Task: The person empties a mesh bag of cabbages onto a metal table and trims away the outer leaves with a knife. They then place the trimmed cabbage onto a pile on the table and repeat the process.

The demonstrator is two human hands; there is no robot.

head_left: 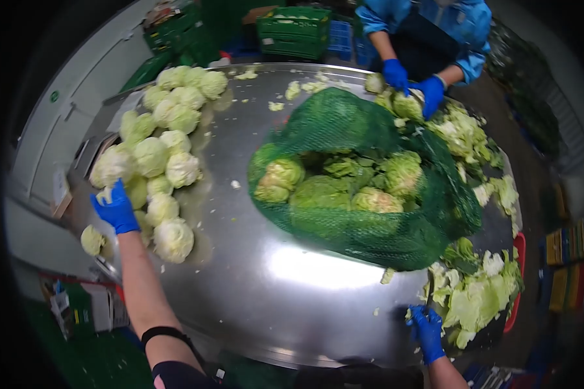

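My left hand (118, 211), in a blue glove, reaches to the left edge of the pile of pale trimmed cabbages (151, 157). Its fingers are spread against a cabbage, part of which shows between them. Low on the right, my right hand (427, 330), also gloved in blue, has its fingers curled by a heap of loose cabbage leaves (477, 298). A small pale bit shows at its fingertips; what it holds is too small to make out. Between my hands, a green mesh bag (344, 230) lies open with several untrimmed cabbages (321, 194) inside.
Across the metal table (233, 285), a co-worker (428, 39) in blue handles a cabbage (407, 105). More trimmed leaves (464, 133) line the right edge. Green crates (293, 32) stand behind the table. One cabbage (93, 240) sits apart at the left edge.
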